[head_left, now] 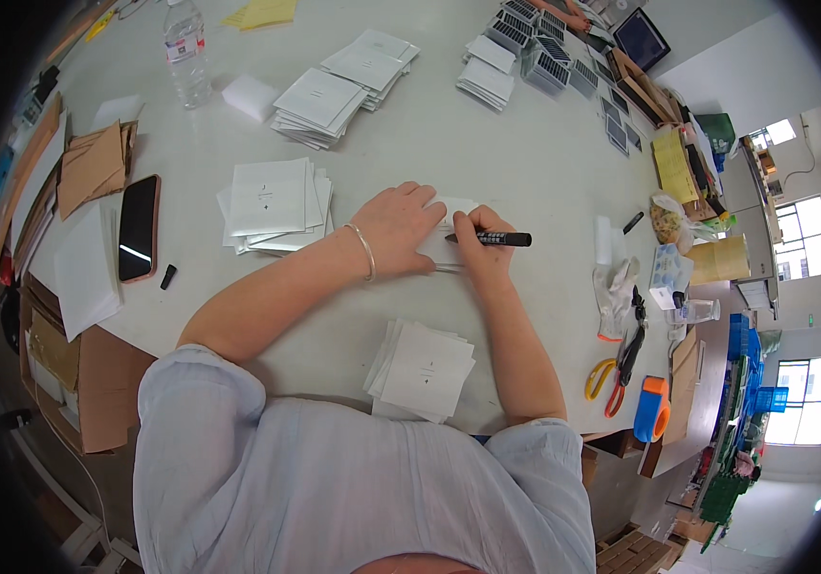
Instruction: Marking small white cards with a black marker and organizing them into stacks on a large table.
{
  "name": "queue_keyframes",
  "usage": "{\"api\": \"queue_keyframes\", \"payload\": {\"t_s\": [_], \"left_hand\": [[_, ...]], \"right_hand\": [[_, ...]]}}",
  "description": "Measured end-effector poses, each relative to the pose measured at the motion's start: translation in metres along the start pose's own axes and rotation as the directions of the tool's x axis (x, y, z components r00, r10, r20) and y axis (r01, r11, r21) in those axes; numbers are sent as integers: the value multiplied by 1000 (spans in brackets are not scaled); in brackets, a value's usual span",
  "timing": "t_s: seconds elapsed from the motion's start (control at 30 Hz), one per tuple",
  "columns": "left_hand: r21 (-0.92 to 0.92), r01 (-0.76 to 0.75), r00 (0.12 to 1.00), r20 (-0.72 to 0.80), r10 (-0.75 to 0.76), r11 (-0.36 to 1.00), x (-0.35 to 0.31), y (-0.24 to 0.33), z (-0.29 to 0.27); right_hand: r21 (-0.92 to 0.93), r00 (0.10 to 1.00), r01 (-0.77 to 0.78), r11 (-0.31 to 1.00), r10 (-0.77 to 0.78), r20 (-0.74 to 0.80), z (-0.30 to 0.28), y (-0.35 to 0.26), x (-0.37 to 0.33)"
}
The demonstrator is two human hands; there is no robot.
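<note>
My right hand [485, 256] grips a black marker [506, 238], its tip pointing left over a white square card [458, 205]. My left hand [396, 228] lies on the card with its fingers stretched out, holding it against the table. The card is largely covered by both hands, and I cannot tell whether there are more beneath it. Left of my left hand sits an untidy stack of white cards [269, 199] with small dark marks. Close to my body is another loose stack [426, 368], also marked.
Larger white stacks [319, 103] lie farther back. A phone [139, 230], black cap [168, 277] and water bottle [186, 57] are at left. At right lie a glove [615, 298], scissors [602, 379], red-handled pliers [630, 359] and an orange-blue tape dispenser [652, 409]. Dark striped panels [546, 69] are far right.
</note>
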State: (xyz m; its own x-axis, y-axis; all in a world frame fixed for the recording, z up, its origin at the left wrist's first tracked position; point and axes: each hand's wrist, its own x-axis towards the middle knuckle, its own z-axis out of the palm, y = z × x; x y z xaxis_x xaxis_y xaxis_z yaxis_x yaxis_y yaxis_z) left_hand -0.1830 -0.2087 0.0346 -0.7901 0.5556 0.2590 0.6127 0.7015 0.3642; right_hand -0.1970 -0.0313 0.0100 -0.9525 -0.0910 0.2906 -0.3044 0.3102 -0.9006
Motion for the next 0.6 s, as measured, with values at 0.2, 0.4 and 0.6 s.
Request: {"api": "queue_keyframes", "payload": {"t_s": [0.2,0.4,0.6], "left_hand": [[-3,-2,1000,0,2,1000,0,0,-1],[-69,53,996,82,-47,996,2,4,-8],[0,5,1000,-7,-5,1000,0,3,-6]], "right_hand": [[60,998,2,998,1,-57,2,-1,-1],[-4,1000,26,1000,-26,-10,1,4,1],[403,943,-114,908,227,-245,-6,-10,5]]}}
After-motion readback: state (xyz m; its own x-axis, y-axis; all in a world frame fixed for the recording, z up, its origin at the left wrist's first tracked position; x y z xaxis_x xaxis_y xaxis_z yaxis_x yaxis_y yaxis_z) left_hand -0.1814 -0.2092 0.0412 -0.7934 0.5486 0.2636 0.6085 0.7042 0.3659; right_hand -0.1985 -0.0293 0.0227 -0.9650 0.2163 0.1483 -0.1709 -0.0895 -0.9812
